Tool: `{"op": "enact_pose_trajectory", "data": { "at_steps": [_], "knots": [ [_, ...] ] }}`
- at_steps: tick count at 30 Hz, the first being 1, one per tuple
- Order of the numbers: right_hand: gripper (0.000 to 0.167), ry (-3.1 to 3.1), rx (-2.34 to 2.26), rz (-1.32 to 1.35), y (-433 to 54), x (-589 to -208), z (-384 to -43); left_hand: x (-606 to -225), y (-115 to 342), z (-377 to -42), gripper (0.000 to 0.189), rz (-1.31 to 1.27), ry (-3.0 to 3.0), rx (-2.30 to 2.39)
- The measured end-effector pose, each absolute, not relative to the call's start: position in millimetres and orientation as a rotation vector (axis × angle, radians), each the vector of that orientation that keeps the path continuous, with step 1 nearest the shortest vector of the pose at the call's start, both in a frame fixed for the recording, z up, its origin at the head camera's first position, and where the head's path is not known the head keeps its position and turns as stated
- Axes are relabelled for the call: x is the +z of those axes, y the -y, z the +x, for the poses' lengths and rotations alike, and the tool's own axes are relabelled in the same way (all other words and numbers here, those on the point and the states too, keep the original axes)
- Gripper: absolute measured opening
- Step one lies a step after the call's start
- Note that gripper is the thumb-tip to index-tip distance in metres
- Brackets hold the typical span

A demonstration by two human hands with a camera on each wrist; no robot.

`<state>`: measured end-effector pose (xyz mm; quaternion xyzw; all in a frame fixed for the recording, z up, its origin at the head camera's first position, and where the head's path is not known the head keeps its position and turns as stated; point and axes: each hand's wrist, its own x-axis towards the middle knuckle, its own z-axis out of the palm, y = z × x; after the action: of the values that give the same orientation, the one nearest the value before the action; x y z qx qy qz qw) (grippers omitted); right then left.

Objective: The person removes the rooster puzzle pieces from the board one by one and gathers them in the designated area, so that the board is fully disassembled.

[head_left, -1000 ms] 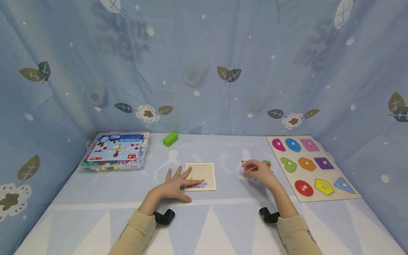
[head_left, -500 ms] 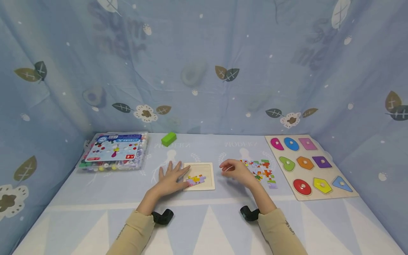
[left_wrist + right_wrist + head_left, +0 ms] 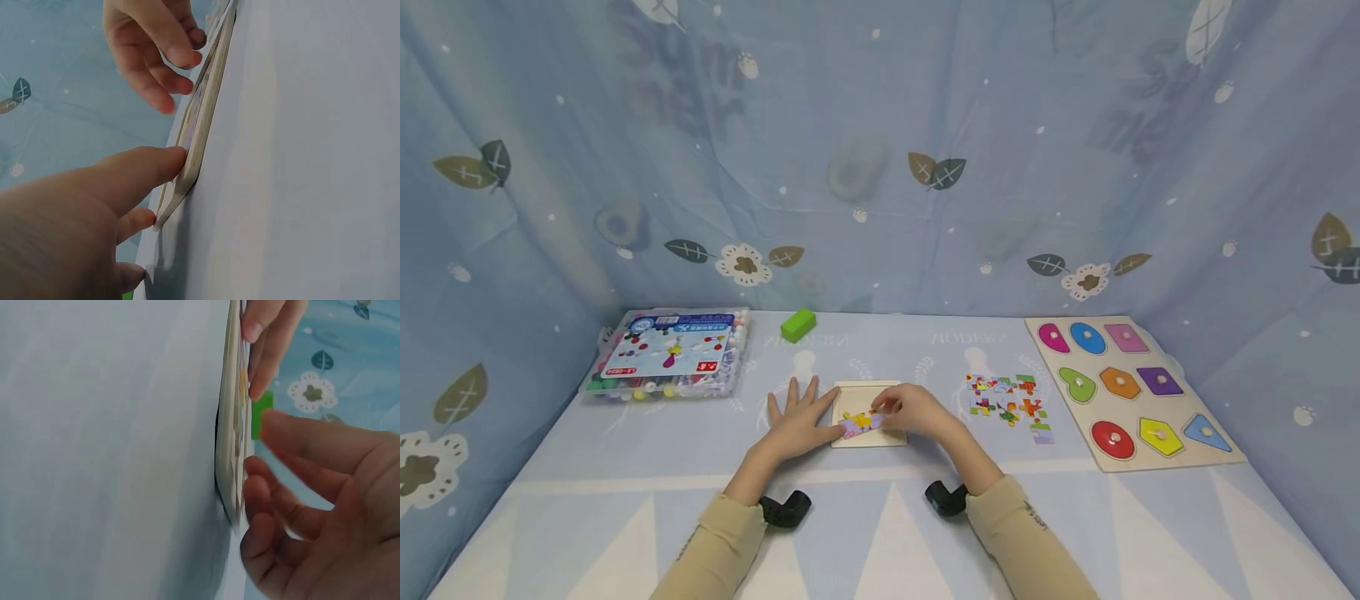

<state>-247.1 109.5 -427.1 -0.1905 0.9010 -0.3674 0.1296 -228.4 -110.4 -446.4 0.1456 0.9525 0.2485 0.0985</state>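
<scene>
In the head view, a shallow wooden puzzle tray (image 3: 891, 439) lies on the table with several joined purple-and-yellow jigsaw pieces (image 3: 859, 422) slanting inside it. My left hand (image 3: 797, 429) is spread at the tray's left side, its thumb touching the joined pieces. Over the right part of the tray is my right hand (image 3: 917, 412), fingers loosely bent by the pieces' right end. The right wrist view shows a gap between that hand's thumb (image 3: 294, 428) and fingers, with no piece visible there. Both wrist views see the tray edge-on, so its inside is mostly hidden.
Several loose jigsaw pieces (image 3: 1007, 400) lie to the right of the tray. Farther right is a wooden shape board (image 3: 1101, 417) with knobbed pieces. A clear plastic box (image 3: 670, 346) of beads and a green block (image 3: 798, 325) stand at the back left.
My right hand has moved left from the loose pieces to the tray. My left hand has drawn back slightly left, and the joined pieces have gone from level to slanted.
</scene>
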Motion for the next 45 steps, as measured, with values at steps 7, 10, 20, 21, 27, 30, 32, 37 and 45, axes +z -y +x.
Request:
{"op": "enact_pose_trajectory", "data": {
  "at_steps": [7, 10, 20, 21, 27, 30, 32, 37, 45],
  "knots": [
    [0.027, -2.685, -0.823, -0.567, -100.6, -428.4, -248.5, -447.1, 110.6, -228.6, 0.069, 0.433, -2.827, 0.732],
    [0.022, -2.684, -0.822, -0.567, -99.4, -429.2, -249.5, -448.0, 110.3, -228.8, 0.069, 0.437, -2.835, 0.721],
    [0.022, -2.579, -1.024, -0.54, -100.8, -429.9, -248.8, -450.8, 108.8, -228.5, 0.069, 0.422, -2.838, 0.709],
    [0.02, -2.557, -1.059, -0.535, -101.6, -429.4, -248.7, -450.9, 108.7, -228.6, 0.069, 0.422, -2.838, 0.704],
    [0.019, -2.503, -1.219, -0.502, -114.5, -425.1, -248.9, -450.2, 108.6, -229.6, 0.07, 0.414, -2.834, 0.681],
    [0.015, -2.518, -1.265, -0.463, -125.3, -420.8, -248.9, -450.1, 108.6, -230.3, 0.07, 0.415, -2.834, 0.678],
    [0.013, -2.529, -1.289, -0.435, -134.2, -418.2, -248.8, -450.1, 108.6, -230.5, 0.07, 0.419, -2.834, 0.682],
    [0.012, -2.555, -1.341, -0.358, -160.2, -415.7, -248.5, -449.4, 108.8, -230.3, 0.069, 0.435, -2.834, 0.69],
    [0.014, -2.585, -1.37, -0.232, -199.7, -415.3, -242.9, -450.4, 109.6, -229.9, 0.068, 0.434, -2.833, 0.691]
  ]
}}
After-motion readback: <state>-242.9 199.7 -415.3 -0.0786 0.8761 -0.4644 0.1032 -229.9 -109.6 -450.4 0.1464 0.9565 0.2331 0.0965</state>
